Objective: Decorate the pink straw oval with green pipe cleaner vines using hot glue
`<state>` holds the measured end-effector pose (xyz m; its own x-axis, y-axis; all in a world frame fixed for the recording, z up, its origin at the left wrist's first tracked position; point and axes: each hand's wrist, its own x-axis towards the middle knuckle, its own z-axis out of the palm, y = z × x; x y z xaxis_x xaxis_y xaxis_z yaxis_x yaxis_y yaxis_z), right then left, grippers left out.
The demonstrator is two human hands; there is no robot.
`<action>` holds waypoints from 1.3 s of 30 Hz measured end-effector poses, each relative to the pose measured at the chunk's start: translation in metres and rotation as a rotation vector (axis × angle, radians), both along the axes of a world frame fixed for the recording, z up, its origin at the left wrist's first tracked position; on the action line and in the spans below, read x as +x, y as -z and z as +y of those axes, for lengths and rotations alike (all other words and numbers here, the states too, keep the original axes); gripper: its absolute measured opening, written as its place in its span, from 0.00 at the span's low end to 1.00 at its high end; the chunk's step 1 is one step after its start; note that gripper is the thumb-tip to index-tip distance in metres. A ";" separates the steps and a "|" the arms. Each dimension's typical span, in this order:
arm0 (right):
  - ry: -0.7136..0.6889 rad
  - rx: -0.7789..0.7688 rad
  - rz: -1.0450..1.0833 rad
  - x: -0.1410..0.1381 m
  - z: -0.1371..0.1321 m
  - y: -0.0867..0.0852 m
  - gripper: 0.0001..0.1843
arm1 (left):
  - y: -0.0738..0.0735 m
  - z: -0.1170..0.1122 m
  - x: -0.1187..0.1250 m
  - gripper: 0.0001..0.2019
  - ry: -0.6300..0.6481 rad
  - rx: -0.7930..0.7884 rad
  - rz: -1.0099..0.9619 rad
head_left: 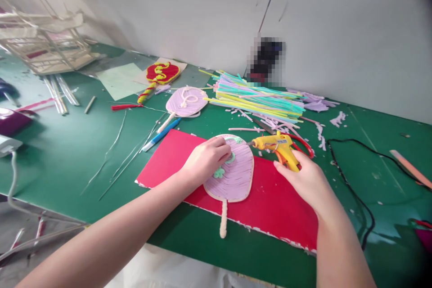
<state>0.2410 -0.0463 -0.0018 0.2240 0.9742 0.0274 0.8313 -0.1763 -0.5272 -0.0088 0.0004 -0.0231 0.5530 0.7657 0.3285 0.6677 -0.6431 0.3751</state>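
A round lilac fan (pixel 241 175) made of pipe cleaners, with a cream edge and handle, lies on a red board (pixel 280 207). My left hand (pixel 207 157) rests over its left side, fingers pinched on a mint-green pipe cleaner curl (pixel 231 158), partly hidden beneath them. Just below sits a small mint-green flower (pixel 219 172), and more mint-green trim (pixel 238 140) shows at the fan's top. In my right hand (pixel 303 175) is a yellow hot glue gun (pixel 280 145), its nozzle pointing left, close to the fan's upper right edge.
Behind the board lies a pile of coloured pipe cleaners (pixel 259 99), with red-handled scissors (pixel 305 144) nearby. A second lilac fan (pixel 187 101), a red-and-yellow fan (pixel 163 73) and a blue pen (pixel 162 135) are to the left. A black cord (pixel 351 198) curves along the right.
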 end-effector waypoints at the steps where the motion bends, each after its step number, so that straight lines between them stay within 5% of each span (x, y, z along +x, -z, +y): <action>1: 0.026 0.005 -0.018 0.001 0.001 0.002 0.17 | 0.001 0.000 0.000 0.12 0.002 0.014 0.005; 9: 0.087 0.033 -0.129 0.004 0.004 0.013 0.26 | 0.000 -0.001 -0.001 0.13 0.020 0.052 0.034; 14: 0.065 0.180 -0.091 0.000 0.003 0.012 0.25 | -0.001 -0.001 -0.001 0.12 0.004 -0.009 0.029; 21: 0.206 0.312 -0.024 0.001 0.001 0.005 0.25 | -0.001 0.000 -0.001 0.11 0.011 -0.047 -0.008; 29: 0.002 0.178 0.130 -0.011 0.001 0.011 0.22 | 0.000 0.001 -0.001 0.11 0.020 -0.050 -0.034; 39: -0.034 0.175 0.046 -0.014 0.002 0.012 0.20 | -0.001 0.001 -0.001 0.11 0.036 -0.038 -0.053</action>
